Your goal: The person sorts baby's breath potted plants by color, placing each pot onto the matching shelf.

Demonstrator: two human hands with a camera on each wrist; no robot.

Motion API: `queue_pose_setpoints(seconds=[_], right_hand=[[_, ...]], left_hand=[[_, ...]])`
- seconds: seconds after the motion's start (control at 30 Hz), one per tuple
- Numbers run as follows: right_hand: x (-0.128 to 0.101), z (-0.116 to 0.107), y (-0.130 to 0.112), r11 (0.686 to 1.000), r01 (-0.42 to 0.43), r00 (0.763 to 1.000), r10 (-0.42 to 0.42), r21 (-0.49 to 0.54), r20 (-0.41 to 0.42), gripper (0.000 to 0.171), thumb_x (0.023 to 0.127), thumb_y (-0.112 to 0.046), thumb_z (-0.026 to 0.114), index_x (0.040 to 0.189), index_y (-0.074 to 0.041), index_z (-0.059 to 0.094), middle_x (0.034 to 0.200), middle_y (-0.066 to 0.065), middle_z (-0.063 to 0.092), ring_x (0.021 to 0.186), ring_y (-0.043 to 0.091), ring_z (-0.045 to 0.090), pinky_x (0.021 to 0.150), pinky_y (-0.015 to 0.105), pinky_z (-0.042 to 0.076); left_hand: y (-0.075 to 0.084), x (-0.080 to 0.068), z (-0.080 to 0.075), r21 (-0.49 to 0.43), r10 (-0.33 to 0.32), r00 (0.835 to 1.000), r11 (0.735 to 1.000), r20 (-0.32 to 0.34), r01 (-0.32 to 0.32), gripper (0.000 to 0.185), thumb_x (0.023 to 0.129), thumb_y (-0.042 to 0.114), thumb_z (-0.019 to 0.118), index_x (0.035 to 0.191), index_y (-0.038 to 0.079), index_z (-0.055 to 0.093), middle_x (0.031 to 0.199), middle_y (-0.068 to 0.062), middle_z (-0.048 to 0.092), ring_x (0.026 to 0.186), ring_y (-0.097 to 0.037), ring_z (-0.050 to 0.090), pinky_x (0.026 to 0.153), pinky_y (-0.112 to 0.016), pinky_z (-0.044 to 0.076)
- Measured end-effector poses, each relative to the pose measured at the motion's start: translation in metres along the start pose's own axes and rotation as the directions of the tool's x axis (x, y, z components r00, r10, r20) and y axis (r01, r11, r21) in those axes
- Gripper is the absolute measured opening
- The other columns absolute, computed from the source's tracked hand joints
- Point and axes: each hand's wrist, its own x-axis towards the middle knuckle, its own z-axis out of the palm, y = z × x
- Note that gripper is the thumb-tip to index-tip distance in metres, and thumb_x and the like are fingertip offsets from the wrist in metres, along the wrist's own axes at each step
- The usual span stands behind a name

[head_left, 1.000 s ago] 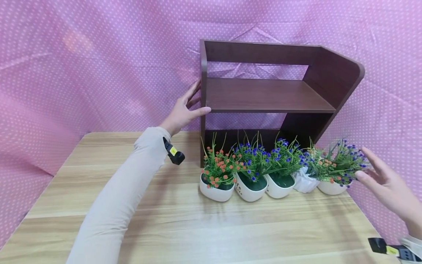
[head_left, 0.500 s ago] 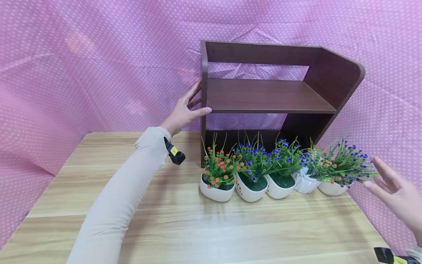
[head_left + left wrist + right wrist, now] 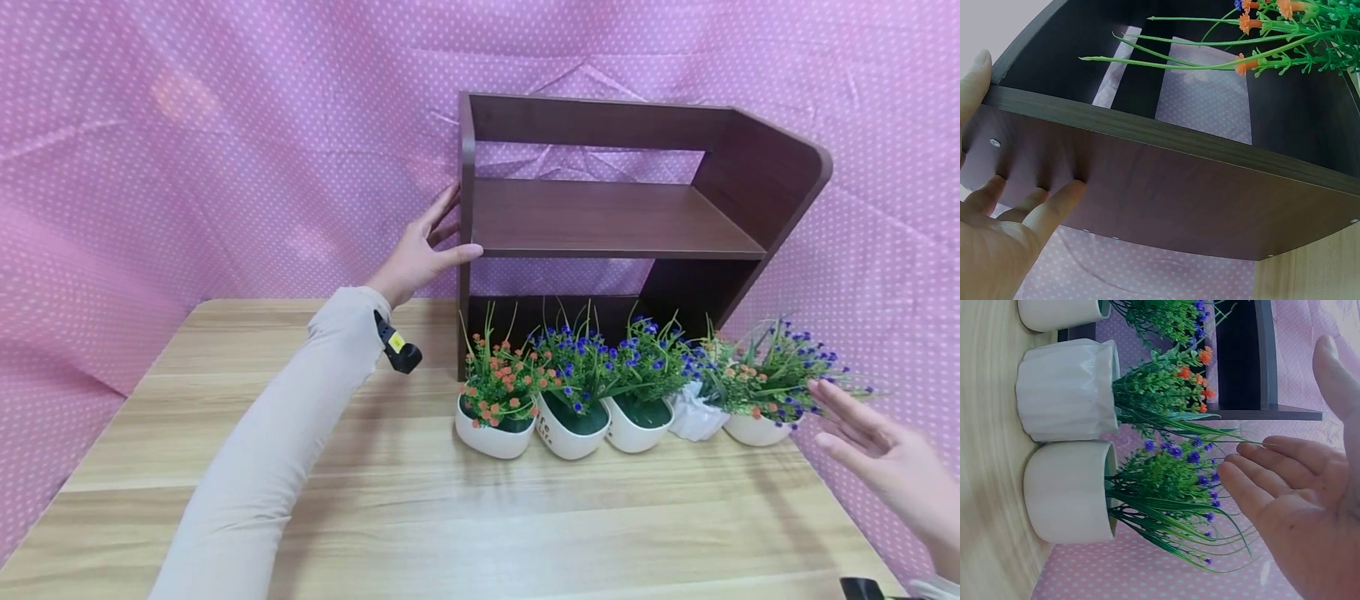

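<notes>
My left hand (image 3: 416, 258) holds the left side panel of a dark brown two-tier shelf (image 3: 615, 217). In the left wrist view its spread fingertips (image 3: 1063, 197) press the panel's outer face, while the thumb lies over the front edge. My right hand (image 3: 888, 458) has its fingers extended beside the rightmost white flowerpot (image 3: 757, 429), which bears purple-blue flowers. In the right wrist view, the hand's fingertips (image 3: 1235, 481) are right at the tips of that plant's flowers and grass blades. A faceted white pot (image 3: 1066, 390) with orange flowers stands beside it.
Along the shelf's front, several potted plants stand in a row on the wooden table (image 3: 465, 525). At the left is a white pot (image 3: 495, 437) with orange flowers, then two with blue flowers. Pink dotted cloth (image 3: 262, 150) hangs behind and at the sides.
My right hand draws back right and down from the rightmost plant, whose leaves spread outward to the right, then its fingers straighten toward the plant again. The left hand and the shelf stay nearly still.
</notes>
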Motion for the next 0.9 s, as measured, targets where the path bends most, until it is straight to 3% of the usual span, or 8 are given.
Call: queue_pose_setpoints(seconds=[0.27, 0.33, 0.47, 0.7, 0.9], right_hand=[[-0.004, 0.009, 0.009, 0.998, -0.061, 0.997, 0.060, 0.014, 0.044, 0.069, 0.095, 0.011, 0.046, 0.154, -0.008, 0.014, 0.150, -0.021, 0.033, 0.121, -0.020, 0.039, 0.087, -0.002, 0.035], [-0.007, 0.012, 0.011, 0.990, -0.097, 0.994, 0.091, 0.106, 0.055, 0.068, 0.096, 0.010, 0.044, 0.154, -0.009, 0.012, 0.151, -0.019, 0.031, 0.120, -0.020, 0.040, 0.087, -0.002, 0.036], [-0.013, 0.018, 0.012, 0.973, -0.163, 0.987, 0.160, 0.165, 0.030, 0.066, 0.098, 0.005, 0.045, 0.154, -0.010, 0.012, 0.153, -0.016, 0.029, 0.118, -0.019, 0.041, 0.085, -0.002, 0.037], [-0.015, 0.034, 0.003, 0.983, -0.075, 0.988, 0.095, 0.166, -0.118, 0.060, 0.092, 0.011, 0.052, 0.147, 0.002, 0.030, 0.139, -0.018, 0.050, 0.115, -0.012, 0.050, 0.087, 0.003, 0.042], [-0.013, 0.045, 0.002, 0.977, -0.081, 0.990, 0.101, 0.199, -0.093, 0.056, 0.093, 0.011, 0.051, 0.145, 0.001, 0.036, 0.136, -0.018, 0.053, 0.115, -0.012, 0.051, 0.087, 0.004, 0.042]], left_hand=[[-0.001, -0.001, 0.000, -0.013, 0.000, 1.000, 1.000, -0.005, 0.000, 0.090, 0.087, 0.011, 0.071, 0.154, 0.032, 0.015, 0.160, 0.006, 0.018, 0.141, -0.028, 0.029, 0.108, -0.043, 0.038], [-0.002, -0.001, 0.001, -0.015, 0.002, 1.000, 1.000, -0.005, -0.002, 0.090, 0.087, 0.011, 0.071, 0.154, 0.032, 0.016, 0.160, 0.006, 0.019, 0.141, -0.028, 0.030, 0.108, -0.042, 0.039], [-0.001, -0.001, 0.002, -0.015, 0.002, 1.000, 1.000, -0.006, -0.002, 0.089, 0.087, 0.011, 0.071, 0.154, 0.033, 0.016, 0.160, 0.006, 0.019, 0.141, -0.027, 0.030, 0.107, -0.041, 0.039], [-0.009, 0.004, 0.000, -0.021, 0.009, 1.000, 1.000, -0.007, -0.010, 0.090, 0.086, 0.011, 0.072, 0.154, 0.034, 0.017, 0.159, 0.007, 0.019, 0.141, -0.026, 0.030, 0.107, -0.041, 0.040], [-0.023, 0.012, -0.002, -0.029, 0.027, 0.999, 0.999, -0.019, -0.027, 0.090, 0.085, 0.014, 0.074, 0.151, 0.043, 0.019, 0.158, 0.012, 0.020, 0.141, -0.023, 0.032, 0.106, -0.041, 0.041]])
